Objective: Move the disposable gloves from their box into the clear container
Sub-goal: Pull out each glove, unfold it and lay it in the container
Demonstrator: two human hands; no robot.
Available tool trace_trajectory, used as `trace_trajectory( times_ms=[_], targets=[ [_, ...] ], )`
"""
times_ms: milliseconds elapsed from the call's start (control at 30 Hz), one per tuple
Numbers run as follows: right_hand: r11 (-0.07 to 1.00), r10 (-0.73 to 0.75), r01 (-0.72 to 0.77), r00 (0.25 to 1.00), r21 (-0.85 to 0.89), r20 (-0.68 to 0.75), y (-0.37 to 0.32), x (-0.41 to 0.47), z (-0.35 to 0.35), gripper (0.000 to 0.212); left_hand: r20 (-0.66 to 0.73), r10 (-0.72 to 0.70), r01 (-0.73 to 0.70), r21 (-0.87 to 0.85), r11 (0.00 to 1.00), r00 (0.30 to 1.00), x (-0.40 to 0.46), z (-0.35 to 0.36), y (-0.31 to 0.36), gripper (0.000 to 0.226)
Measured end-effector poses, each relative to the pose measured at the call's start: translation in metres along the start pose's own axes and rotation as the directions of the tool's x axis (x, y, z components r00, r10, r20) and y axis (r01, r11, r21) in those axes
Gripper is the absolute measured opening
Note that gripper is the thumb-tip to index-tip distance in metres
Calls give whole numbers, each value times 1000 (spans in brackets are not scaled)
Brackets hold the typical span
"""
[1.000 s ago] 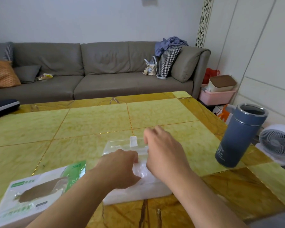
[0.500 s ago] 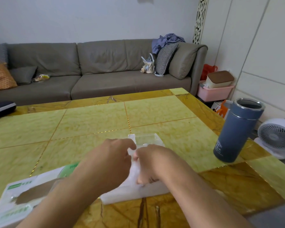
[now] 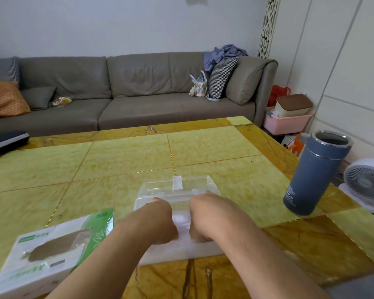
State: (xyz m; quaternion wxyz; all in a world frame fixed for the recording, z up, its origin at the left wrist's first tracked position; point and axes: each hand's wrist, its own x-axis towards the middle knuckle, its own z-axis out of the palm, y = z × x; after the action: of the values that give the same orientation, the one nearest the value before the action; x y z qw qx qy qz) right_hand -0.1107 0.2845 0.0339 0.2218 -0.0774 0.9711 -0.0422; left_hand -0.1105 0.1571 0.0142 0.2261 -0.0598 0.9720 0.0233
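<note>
Hands, left (image 3: 154,221) and right (image 3: 205,219), sit curled on the container (image 3: 194,186); can't tell what they're gripping. Glove box (image 3: 45,253) lies just left, flask (image 3: 313,173) stands right.

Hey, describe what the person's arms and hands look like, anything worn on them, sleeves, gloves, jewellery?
Both forearms are bare as far as the frame shows; no sleeve edge is visible. The left hand and the right hand wear no gloves. No watch, bracelet or ring shows on the visible sides of wrists and hands. The fingers are mostly hidden from view, so rings there cannot be ruled out. No markings are visible.
</note>
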Motion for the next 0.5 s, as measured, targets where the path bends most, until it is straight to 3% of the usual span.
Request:
trace_trajectory(
  times_ms=[100, 133, 267, 367, 500],
  targets=[
    [998, 23, -17, 995, -56, 101, -7, 3, -2, 14, 35, 40, -39, -31, 999, 999, 10, 0, 5, 22],
    [997, 29, -20, 991, -70, 134, -8, 4, -4, 7, 37, 35, -32, -77, 997, 999, 12, 1, 4, 16],
    [993, 22, 2, 979, -120, 201, -10, 4, -10, 6, 69, 29, -13, -216, 976, 997, 10, -4, 2, 13],
    [991, 27, 2, 977, -131, 213, -9, 1, -8, 21, 49, 14, 2, -311, 950, 999, 7, -3, 0, 15],
    [991, 5, 26, 975, -132, 223, -8, 0, -11, 5, -53, -18, 3, -264, 965, 998, 5, 3, -3, 15]
  ],
)
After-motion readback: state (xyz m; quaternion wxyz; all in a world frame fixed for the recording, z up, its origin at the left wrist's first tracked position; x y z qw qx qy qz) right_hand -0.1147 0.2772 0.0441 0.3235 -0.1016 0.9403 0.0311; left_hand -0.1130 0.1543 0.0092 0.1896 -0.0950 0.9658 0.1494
